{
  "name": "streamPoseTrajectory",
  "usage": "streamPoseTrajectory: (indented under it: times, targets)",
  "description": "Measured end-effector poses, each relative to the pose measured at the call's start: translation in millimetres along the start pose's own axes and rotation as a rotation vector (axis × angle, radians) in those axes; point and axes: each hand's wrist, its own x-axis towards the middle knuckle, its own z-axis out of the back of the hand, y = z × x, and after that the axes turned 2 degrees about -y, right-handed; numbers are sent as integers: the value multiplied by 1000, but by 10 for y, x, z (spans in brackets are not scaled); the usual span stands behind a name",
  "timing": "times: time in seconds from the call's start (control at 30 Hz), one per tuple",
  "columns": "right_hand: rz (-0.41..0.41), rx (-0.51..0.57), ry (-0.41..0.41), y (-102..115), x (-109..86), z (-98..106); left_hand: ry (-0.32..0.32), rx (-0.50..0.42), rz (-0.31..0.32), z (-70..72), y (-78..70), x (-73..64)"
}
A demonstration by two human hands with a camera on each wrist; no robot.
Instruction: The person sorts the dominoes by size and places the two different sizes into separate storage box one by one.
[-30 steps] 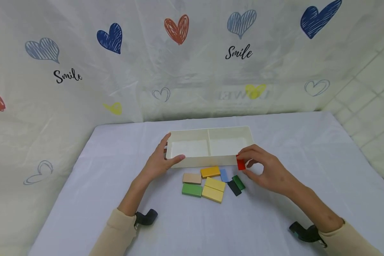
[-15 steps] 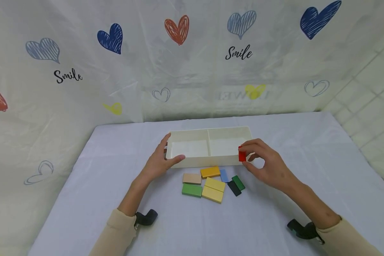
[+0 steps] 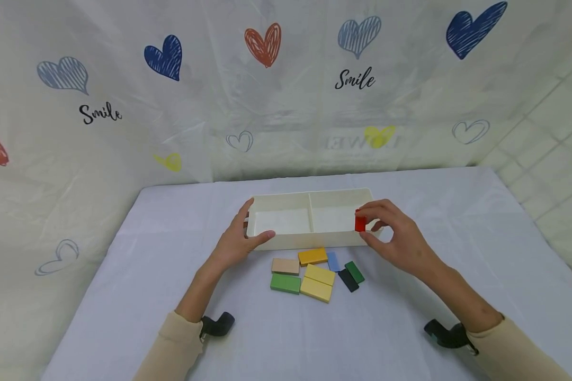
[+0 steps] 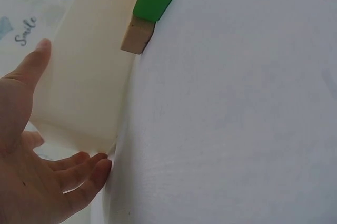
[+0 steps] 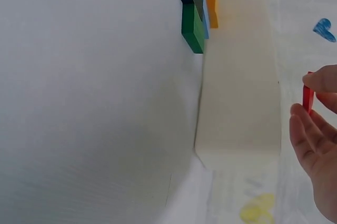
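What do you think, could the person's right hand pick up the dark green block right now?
Probably not: the right hand pinches the red block and would likely have to release it first. Otherwise the way looks free, with nothing on top of the dark green block.

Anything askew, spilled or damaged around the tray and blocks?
Nothing looks spilled or damaged, and the white tray sits upright. Only mildly untidy: the black block and dark green block lie slanted, while the tan block and light green block run roughly along the tray. The right hand holds the red block.
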Motion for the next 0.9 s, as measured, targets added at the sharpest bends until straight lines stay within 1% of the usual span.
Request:
streamPoseTrajectory:
  times: [0.13,0.23,0.37,0.67,0.9]
  targets:
    - [0,-13,-13,-13,34,13,0,0,7,6,2,-5]
    - [-15,-29,-11,-29,59,13,-4,-1,4,6,12,-2]
    - [-44,-51,6,-58,85,15,-5,-1,0,1,24,6]
    - [-52,-90,29,-127,143,55,1,-7,16,-2,13,1]
    - [-89,-116,70,-174,171,97,-2,-8,-1,-5,13,4]
